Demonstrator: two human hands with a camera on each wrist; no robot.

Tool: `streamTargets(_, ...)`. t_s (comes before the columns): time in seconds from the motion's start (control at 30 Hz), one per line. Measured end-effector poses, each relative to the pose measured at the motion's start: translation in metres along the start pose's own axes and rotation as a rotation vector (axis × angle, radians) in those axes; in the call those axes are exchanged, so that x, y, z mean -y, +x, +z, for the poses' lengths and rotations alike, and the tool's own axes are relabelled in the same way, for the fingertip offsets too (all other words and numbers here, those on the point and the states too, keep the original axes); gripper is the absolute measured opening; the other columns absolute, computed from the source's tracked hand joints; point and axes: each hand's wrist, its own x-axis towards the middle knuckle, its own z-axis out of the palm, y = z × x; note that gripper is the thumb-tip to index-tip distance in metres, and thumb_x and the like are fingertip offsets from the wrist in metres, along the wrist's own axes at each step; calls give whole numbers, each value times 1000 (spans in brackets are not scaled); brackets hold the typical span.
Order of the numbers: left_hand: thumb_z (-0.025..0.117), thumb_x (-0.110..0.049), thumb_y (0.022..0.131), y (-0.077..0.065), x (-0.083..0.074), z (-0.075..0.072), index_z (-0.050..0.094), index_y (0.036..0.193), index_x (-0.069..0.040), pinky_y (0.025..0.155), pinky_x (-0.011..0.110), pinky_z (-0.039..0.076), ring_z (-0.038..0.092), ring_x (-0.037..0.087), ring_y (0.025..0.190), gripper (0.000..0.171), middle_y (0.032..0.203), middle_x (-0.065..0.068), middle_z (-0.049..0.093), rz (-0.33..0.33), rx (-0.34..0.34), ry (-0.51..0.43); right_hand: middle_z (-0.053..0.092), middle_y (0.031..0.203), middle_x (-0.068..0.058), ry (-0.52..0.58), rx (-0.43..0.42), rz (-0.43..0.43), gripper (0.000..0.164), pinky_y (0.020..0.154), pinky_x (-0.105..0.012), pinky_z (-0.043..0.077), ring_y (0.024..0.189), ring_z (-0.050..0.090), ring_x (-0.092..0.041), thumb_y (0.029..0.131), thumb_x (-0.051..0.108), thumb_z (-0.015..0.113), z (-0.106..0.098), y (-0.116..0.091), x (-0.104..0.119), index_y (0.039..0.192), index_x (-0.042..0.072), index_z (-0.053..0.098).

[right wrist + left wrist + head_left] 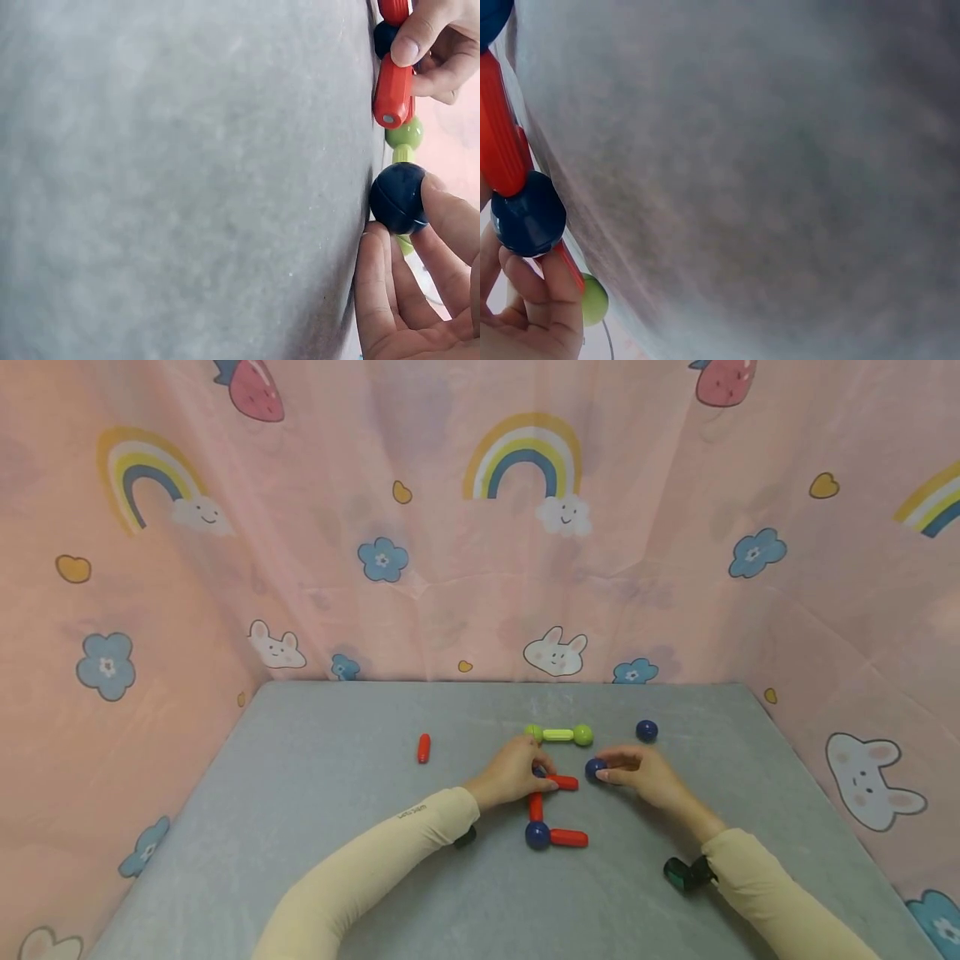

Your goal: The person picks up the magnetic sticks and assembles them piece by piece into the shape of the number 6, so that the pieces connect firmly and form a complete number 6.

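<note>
Nearest me, a glossy dark-blue plastic-looking ball [537,835] joins two short red rods [570,838], one running away from me. At its far end my left hand [513,771] pinches a third red rod [567,783] beside a second blue ball [529,214], seemingly to steady that corner, while just right of it, apart, my right hand [647,772] pinches a loose blue ball [595,768], perhaps leaving its rod-facing side bare. Beyond both lies a lime-green ball-ended rod [558,736].

Pink rainbow-print curtain [457,602] behind grey table [330,752].
</note>
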Motion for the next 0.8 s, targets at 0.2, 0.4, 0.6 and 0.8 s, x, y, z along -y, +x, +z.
streamTargets(0.2,81,-32,82,-1,-2,0,79,94,-20,67,17,37,47,7,80,17,93,-4,60,-42,-20,-30,68,123,-19,8,14,14,41,82,-25,53,106,68,-23,92,27,72,2,-2,1,125,3,65)
streamTargets(0.4,81,-35,83,-2,-1,1,79,94,-23,66,16,38,48,6,79,17,92,-5,60,-60,-28,-27,68,124,-20,32,25,16,40,85,-31,56,108,68,-26,92,24,71,5,-6,3,125,2,65)
streamTargets(0.6,80,-36,83,-3,-1,0,78,94,-23,64,16,37,47,6,78,18,91,-4,59,-68,-30,-28,67,124,-19,24,29,23,40,86,-34,56,108,68,-26,92,25,71,9,-7,3,125,3,65)
streamTargets(0.8,81,-34,83,-3,0,1,79,94,-21,66,15,37,48,5,81,18,93,-6,64,-67,-28,-49,68,123,-18,30,43,44,43,88,-34,56,108,67,-24,90,29,74,11,-8,6,124,5,66)
